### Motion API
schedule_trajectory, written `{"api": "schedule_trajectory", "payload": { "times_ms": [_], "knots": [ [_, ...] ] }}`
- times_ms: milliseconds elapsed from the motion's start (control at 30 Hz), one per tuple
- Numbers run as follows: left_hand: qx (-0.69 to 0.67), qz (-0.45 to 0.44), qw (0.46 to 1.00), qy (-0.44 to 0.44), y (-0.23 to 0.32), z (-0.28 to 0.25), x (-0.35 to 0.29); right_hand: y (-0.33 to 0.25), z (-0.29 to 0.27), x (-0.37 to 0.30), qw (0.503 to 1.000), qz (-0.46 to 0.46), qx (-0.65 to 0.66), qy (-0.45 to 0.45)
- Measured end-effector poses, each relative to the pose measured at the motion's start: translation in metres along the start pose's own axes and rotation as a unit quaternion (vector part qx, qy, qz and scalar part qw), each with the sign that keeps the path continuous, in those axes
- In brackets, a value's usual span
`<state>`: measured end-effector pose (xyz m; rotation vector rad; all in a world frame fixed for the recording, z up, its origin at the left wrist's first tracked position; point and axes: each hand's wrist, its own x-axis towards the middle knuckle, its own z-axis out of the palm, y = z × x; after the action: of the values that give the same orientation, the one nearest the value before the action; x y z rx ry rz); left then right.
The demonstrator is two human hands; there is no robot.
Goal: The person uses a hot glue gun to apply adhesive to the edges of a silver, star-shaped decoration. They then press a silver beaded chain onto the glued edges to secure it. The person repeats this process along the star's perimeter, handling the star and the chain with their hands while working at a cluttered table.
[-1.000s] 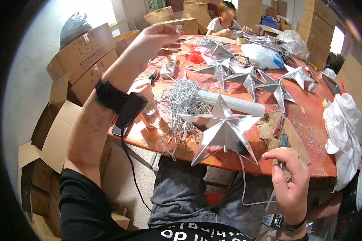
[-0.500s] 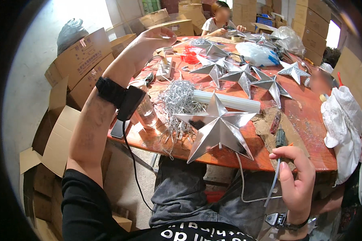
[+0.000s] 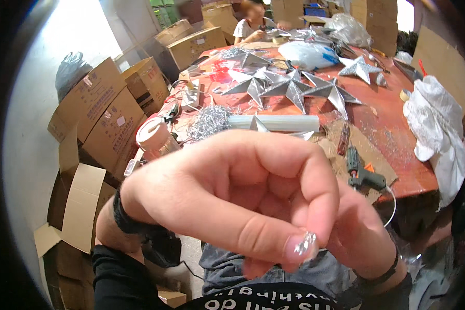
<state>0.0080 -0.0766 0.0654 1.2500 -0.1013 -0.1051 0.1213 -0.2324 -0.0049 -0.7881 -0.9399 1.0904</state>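
Note:
Large and close in the middle is my left hand (image 3: 227,196), thumb and forefinger pinched on a small shiny silver piece (image 3: 309,246), perhaps tinsel; its exact kind is unclear. My right hand (image 3: 359,225) is raised just behind it, with its fingers hidden by the left hand. Behind both hands only the tips of a silver star (image 3: 257,124) show above my knuckles. A dark green glue gun (image 3: 366,178) lies on a cardboard piece (image 3: 374,157) to the right, apart from my hands. A tangle of silver tinsel (image 3: 210,123) sits beyond my left wrist.
Several silver stars (image 3: 289,89) lie across the red table (image 3: 392,121). Pale sticks (image 3: 274,122) lie near the tinsel. A power strip (image 3: 192,95) and a round container (image 3: 154,135) are at left. Cardboard boxes (image 3: 106,116) line the left side. A person (image 3: 250,23) sits opposite.
My left hand has come from the far left down close to the middle. My right hand has left the glue gun, now lying on the cardboard, and moved in behind the left. The view has shifted.

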Motion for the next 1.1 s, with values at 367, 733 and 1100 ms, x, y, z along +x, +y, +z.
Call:
{"api": "schedule_trajectory", "payload": {
  "times_ms": [367,733,1100],
  "knots": [
    [-0.039,-0.063,0.993,0.094,-0.057,-0.038,-0.004,0.014,-0.036,-0.025,0.977,0.156,-0.144,0.030],
    [-0.026,-0.096,0.986,0.136,-0.063,-0.059,0.003,0.028,-0.054,-0.018,0.963,0.159,-0.213,0.031],
    [0.130,-0.020,0.941,0.313,-0.070,-0.088,0.008,0.033,-0.080,-0.047,0.948,0.214,-0.226,0.065]
  ]
}}
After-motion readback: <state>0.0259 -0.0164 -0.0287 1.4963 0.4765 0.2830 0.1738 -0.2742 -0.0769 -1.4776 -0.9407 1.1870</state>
